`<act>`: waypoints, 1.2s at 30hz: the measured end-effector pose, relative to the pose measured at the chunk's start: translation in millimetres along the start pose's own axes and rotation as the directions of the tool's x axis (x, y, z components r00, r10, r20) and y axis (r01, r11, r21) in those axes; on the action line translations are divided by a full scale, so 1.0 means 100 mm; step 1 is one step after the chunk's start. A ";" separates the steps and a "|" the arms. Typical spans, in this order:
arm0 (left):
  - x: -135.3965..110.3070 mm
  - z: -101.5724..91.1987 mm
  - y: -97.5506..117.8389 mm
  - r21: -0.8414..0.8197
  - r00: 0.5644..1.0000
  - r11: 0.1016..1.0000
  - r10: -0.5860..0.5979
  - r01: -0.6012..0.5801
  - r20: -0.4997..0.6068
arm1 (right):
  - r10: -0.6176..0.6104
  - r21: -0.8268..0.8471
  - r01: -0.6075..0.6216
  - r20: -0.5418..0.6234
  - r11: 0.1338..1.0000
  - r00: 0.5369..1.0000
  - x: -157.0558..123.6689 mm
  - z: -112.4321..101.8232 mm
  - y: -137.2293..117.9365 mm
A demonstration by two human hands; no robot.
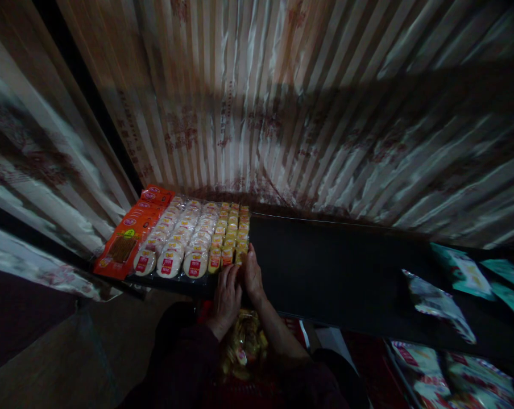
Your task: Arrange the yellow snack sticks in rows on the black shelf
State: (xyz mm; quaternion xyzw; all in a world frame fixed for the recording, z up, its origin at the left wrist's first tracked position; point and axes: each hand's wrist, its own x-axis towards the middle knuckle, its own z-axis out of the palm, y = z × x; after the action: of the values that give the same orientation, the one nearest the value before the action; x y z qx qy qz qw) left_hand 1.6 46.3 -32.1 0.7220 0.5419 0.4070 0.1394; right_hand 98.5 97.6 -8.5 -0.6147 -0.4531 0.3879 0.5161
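On the dark shelf, small yellow snack packets (228,237) stand in tight rows. My right hand (253,277) lies along the right side of the last row, fingers straight and close together. Beside it, my left hand (227,301) touches the front edge of these rows with fingers stretched out; its fingertips are partly hidden. Left of the yellow packets are rows of round white wrapped snacks (170,262) with red labels. Flat orange bags (129,238) lie at the far left end. Below my forearms, a heap of loose yellow-wrapped packets (243,346) lies in a red container.
The black shelf (325,272) runs to the right, where a silver-and-white bag (440,304) and several teal bags (464,271) lie. More bags (423,366) are in a container below. A pleated printed curtain (274,113) hangs behind the shelf.
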 end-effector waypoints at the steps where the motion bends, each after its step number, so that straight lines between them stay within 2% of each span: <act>1: 0.00 0.00 0.00 0.003 1.000 1.000 0.001 -0.001 0.000 | -0.005 0.000 0.005 0.001 1.000 1.000 -0.01 0.01 0.00; 6: 0.00 -0.01 0.00 0.007 1.000 1.000 0.022 -0.022 0.007 | 0.003 -0.008 -0.002 0.010 1.000 1.000 -0.04 0.00 -0.04; 15: 0.00 0.01 -0.01 -0.048 0.999 0.998 -0.031 0.032 0.009 | -0.052 -0.083 0.052 0.003 0.995 0.999 -0.09 0.03 0.00; 19: -0.01 0.02 -0.04 -0.043 0.999 0.998 -0.037 0.037 0.010 | -0.050 -0.109 0.048 -0.016 0.993 0.999 -0.08 0.04 0.00; 25: -0.03 0.01 -0.06 0.008 1.000 1.000 0.019 -0.019 -0.012 | -0.015 -0.105 0.009 -0.053 0.994 0.998 -0.13 -0.02 -0.04; 31: -0.08 0.00 -0.07 0.026 0.999 1.000 0.018 -0.017 -0.033 | -0.069 -0.122 0.056 -0.106 0.991 0.992 -0.24 -0.07 0.01; 36: -0.18 -0.02 -0.07 0.008 0.997 1.000 0.013 -0.012 -0.073 | -0.060 -0.106 0.046 -0.138 0.993 0.989 -0.35 -0.10 0.05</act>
State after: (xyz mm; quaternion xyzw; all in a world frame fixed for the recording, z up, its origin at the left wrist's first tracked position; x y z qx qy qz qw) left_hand -5.9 32.7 -43.1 0.7104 0.5437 0.4321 0.1141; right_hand 99.0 60.7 -10.9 -0.6541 -0.4509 0.3058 0.5248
